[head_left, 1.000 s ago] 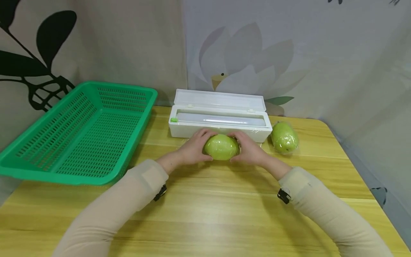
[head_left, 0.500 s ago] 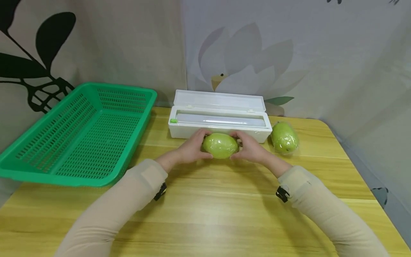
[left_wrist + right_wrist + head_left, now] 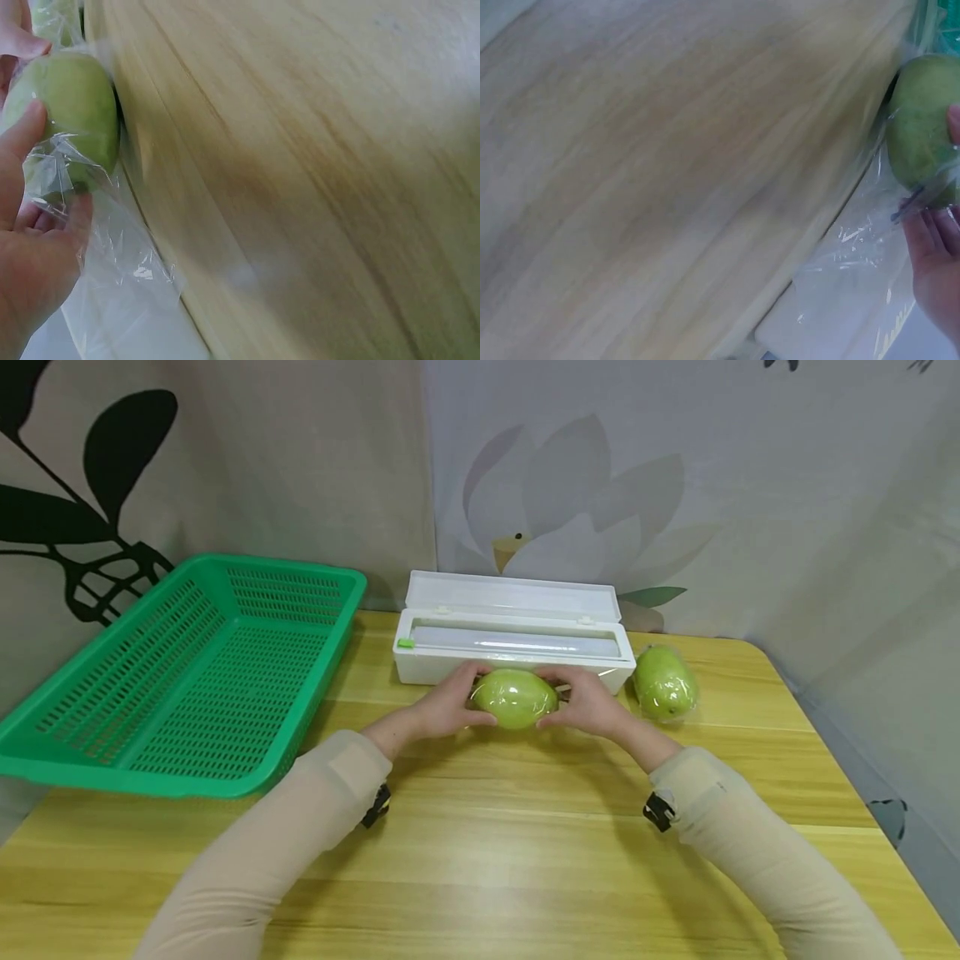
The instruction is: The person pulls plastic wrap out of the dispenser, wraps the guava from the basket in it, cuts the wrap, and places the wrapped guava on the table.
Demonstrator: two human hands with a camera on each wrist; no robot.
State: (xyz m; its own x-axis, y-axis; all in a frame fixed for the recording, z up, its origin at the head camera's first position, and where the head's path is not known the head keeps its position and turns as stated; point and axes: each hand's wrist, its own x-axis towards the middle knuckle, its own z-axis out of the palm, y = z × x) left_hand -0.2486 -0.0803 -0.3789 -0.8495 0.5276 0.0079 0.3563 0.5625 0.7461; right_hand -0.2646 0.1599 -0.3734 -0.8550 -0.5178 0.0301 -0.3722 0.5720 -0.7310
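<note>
An oval, smooth green fruit with plastic wrap over it lies in front of a white cling film dispenser. My left hand holds its left end, thumb toward me and fingers on the far side. At the other end my right hand grips it the same way. Loose cling film stretches from the fruit over the dispenser in the left wrist view. A dark stem shows near the right fingertips in the right wrist view.
The dispenser's lid stands raised, with a film roll inside and a green slider at its left. A second wrapped green fruit sits to the right. At left is a green plastic basket on the wooden table.
Both hands have shifted the fruit slightly away from me, toward the dispenser, and a little left. Their hold on it continues; the dispenser, basket and second fruit stay put.
</note>
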